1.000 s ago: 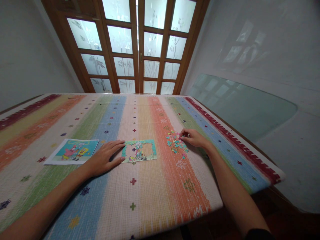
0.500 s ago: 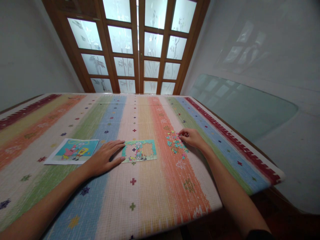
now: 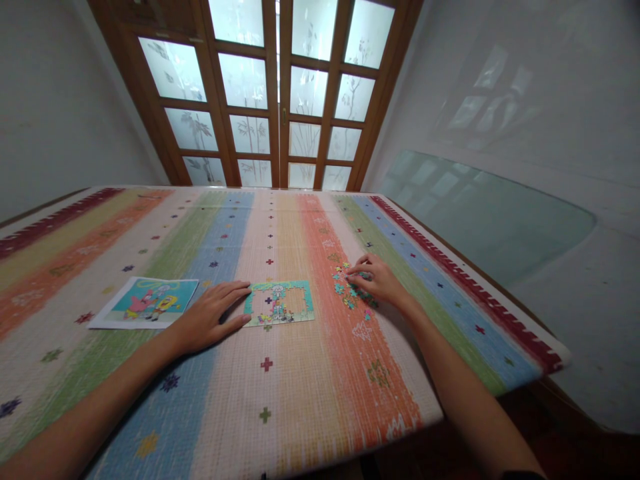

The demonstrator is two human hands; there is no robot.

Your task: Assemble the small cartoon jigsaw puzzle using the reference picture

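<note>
Pieces (image 3: 340, 288) of a jigsaw lie in a loose heap just right of the middle of the frame, on an orange stripe of the tablecloth (image 3: 310, 393). The right hand (image 3: 377, 279) reaches in over the heap from the right and hides part of it. Its thumb and fingertips are drawn close together, with only a slight space between them; whether a piece is pinched there cannot be told.

The partly built puzzle (image 3: 278, 305) lies flat near the centre of the frame, to the left of the heap and apart from it. Its border is joined, and a strip with a figure runs down its middle, leaving two gaps where the cloth shows through. The left hand (image 3: 213, 313) rests palm down with thumb and fingers spread, their tips at the puzzle's left edge; it grasps nothing.

At centre left lies a printed sheet (image 3: 150, 301) with a pink figure and a yellow one on teal, close beside the left wrist. Wooden doors (image 3: 279, 133) with frosted panes fill the upper centre, and a greenish panel (image 3: 480, 213) stands along the wall at right.
</note>
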